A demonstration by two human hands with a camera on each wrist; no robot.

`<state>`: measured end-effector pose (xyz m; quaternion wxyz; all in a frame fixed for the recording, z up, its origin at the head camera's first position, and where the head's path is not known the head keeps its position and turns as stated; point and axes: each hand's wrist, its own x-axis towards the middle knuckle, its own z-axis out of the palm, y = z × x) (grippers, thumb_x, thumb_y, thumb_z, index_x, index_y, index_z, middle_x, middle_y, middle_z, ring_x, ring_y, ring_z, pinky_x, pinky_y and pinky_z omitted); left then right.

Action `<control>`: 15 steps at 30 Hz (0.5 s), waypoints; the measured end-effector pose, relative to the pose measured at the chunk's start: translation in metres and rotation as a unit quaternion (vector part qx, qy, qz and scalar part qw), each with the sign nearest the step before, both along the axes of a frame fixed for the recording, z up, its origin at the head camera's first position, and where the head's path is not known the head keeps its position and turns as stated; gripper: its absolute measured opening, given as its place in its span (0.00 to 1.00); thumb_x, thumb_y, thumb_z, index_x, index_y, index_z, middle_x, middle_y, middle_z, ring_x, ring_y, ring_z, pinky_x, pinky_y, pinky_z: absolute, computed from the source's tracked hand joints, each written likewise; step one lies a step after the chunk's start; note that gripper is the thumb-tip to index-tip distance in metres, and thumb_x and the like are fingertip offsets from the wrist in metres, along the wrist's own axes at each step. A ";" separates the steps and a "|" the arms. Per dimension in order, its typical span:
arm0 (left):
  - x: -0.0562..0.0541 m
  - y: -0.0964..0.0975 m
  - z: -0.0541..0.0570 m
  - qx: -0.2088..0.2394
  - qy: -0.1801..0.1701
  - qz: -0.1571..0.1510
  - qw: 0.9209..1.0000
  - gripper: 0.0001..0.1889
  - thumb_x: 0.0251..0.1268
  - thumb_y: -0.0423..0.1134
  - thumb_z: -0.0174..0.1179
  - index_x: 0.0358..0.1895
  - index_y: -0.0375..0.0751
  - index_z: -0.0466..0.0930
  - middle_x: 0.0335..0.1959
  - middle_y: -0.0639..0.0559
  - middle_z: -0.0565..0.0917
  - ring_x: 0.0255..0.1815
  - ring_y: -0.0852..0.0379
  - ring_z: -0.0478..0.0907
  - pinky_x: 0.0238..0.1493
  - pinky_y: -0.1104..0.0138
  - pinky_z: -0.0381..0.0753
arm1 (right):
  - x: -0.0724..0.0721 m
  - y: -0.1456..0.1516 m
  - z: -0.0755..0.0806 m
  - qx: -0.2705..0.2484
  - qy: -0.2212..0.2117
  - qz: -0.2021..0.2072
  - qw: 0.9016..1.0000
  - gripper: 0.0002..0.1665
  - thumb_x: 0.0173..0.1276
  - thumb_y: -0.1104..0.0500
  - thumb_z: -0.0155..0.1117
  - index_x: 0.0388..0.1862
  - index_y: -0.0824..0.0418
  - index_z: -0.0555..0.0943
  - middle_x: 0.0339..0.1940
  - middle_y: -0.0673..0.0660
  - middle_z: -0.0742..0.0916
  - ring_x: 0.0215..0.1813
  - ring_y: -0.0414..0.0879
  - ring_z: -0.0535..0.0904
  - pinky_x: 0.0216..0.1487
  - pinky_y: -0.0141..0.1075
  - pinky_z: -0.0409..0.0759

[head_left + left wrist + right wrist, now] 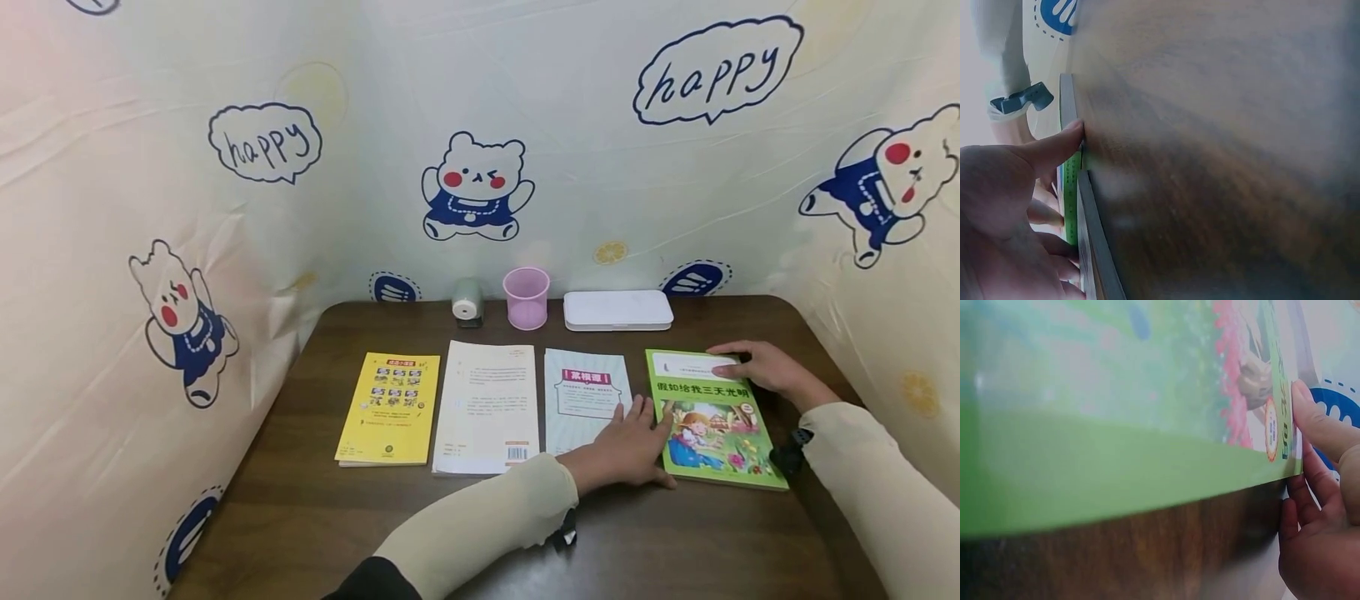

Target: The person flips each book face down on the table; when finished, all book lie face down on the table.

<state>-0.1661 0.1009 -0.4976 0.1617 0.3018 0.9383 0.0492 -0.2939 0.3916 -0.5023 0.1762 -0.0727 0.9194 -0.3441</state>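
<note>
A green illustrated book lies face up at the right of the row. My right hand holds its upper right corner; in the right wrist view the thumb is on the cover and the other fingers are at the edge. My left hand rests with extended fingers across the right side of a light blue book and at the green book's left edge. In the left wrist view its thumb lies along the green book's lower edge.
A white book and a yellow book lie to the left on the brown table. Along the back edge stand a pencil sharpener, a pink cup and a white flat case. A printed cloth hangs behind.
</note>
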 end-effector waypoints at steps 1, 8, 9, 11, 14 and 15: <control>0.000 0.000 0.000 0.000 0.000 0.001 1.000 0.53 0.60 0.73 0.60 0.85 0.59 0.47 0.86 0.49 0.48 0.86 0.51 0.40 0.83 0.56 0.46 | 0.000 0.000 0.000 -0.001 -0.004 -0.002 1.000 0.40 0.72 0.44 0.69 0.72 0.69 0.73 0.71 0.80 0.70 0.70 0.75 0.64 0.66 0.71 0.62; 0.001 -0.001 -0.002 0.018 -0.009 0.002 1.000 0.51 0.64 0.71 0.59 0.85 0.58 0.48 0.86 0.51 0.47 0.86 0.54 0.39 0.84 0.57 0.44 | 0.001 -0.004 0.002 0.001 -0.010 -0.003 1.000 0.39 0.73 0.46 0.69 0.72 0.69 0.73 0.71 0.79 0.71 0.68 0.73 0.67 0.65 0.69 0.66; 0.001 -0.001 -0.002 0.023 -0.011 0.003 1.000 0.51 0.64 0.71 0.59 0.85 0.58 0.48 0.86 0.50 0.47 0.86 0.54 0.38 0.84 0.57 0.44 | 0.001 -0.004 0.002 0.001 -0.011 -0.002 1.000 0.39 0.73 0.46 0.69 0.72 0.70 0.73 0.70 0.79 0.71 0.67 0.72 0.68 0.64 0.68 0.66; 0.002 -0.001 -0.002 0.036 -0.016 0.006 0.999 0.51 0.64 0.70 0.60 0.84 0.57 0.48 0.86 0.49 0.46 0.86 0.53 0.38 0.84 0.58 0.44 | 0.000 -0.006 0.003 0.001 -0.010 -0.001 1.000 0.38 0.73 0.47 0.69 0.71 0.70 0.73 0.70 0.79 0.72 0.65 0.71 0.69 0.63 0.66 0.69; 0.002 -0.002 -0.001 0.060 -0.025 0.011 0.998 0.51 0.65 0.69 0.61 0.84 0.55 0.48 0.86 0.48 0.45 0.86 0.52 0.37 0.83 0.61 0.45 | 0.000 -0.008 0.005 -0.001 -0.008 0.002 1.000 0.37 0.73 0.48 0.69 0.71 0.70 0.74 0.69 0.78 0.73 0.63 0.69 0.71 0.61 0.62 0.70; 0.003 -0.002 0.000 0.069 -0.028 0.012 0.997 0.51 0.65 0.69 0.62 0.84 0.55 0.47 0.86 0.48 0.44 0.86 0.52 0.37 0.83 0.62 0.45 | 0.000 -0.009 0.005 -0.002 -0.007 0.002 1.000 0.36 0.73 0.49 0.69 0.71 0.70 0.74 0.68 0.78 0.74 0.63 0.68 0.71 0.61 0.61 0.70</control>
